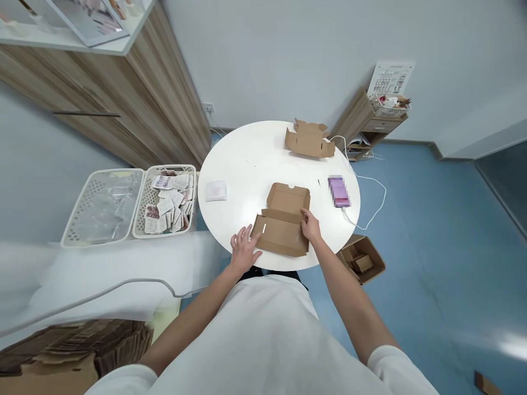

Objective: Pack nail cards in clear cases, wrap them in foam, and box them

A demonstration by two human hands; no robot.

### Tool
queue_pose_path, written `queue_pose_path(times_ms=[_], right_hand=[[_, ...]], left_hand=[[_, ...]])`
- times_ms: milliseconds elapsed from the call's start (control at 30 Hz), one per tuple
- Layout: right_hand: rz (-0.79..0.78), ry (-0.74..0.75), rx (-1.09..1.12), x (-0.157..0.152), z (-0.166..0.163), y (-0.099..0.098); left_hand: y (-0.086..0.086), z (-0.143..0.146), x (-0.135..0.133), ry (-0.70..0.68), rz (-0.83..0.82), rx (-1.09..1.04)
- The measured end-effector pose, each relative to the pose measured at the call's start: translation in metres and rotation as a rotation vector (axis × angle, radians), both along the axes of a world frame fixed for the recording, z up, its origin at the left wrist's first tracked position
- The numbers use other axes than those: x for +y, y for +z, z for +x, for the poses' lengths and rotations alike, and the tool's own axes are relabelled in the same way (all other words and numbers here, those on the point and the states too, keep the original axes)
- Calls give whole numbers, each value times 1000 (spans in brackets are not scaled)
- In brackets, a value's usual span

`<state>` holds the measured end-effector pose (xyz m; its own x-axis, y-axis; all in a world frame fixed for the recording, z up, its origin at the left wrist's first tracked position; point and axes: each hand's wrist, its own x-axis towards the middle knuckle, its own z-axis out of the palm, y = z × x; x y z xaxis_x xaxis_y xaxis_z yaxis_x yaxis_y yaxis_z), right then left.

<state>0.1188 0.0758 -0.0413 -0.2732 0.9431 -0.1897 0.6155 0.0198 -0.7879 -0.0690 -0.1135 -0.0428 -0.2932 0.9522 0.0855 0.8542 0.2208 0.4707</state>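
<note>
A flat brown cardboard box blank (284, 219), partly folded, lies on the near side of a round white table (247, 159). My left hand (244, 249) rests at the blank's left edge with fingers spread, touching the flap. My right hand (310, 226) presses on the blank's right side, its fingers curled onto the cardboard edge. A second partly folded cardboard box (308, 140) sits at the table's far side. A small white packet (216, 190) lies on the table to the left.
A phone (339, 191) on a white cable lies at the table's right. Two white baskets (135, 203) stand left, one with several packets. An open carton (362, 258) sits on the blue floor at right. Stacked cardboard (74, 345) lies at lower left.
</note>
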Motion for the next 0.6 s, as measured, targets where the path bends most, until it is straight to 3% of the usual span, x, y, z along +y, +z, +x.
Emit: queue_pose_path(times_ms=[67,167,267,467,600], right_hand=[[3,-11,-9,1,0,0],[33,-33,26,5,-1,-1],[-24,-83,54,13,-2,-4],[-326,-116,82,43,-6,-9],[-327,-72,68,62,-12,-11]], left_hand=[[2,0,7,-160,-24,64],[0,3,19,-252,-26,83],[-4,5,30,-251,-6,65],[-7,13,41,-245,-31,77],[-2,20,51,-234,-69,78]])
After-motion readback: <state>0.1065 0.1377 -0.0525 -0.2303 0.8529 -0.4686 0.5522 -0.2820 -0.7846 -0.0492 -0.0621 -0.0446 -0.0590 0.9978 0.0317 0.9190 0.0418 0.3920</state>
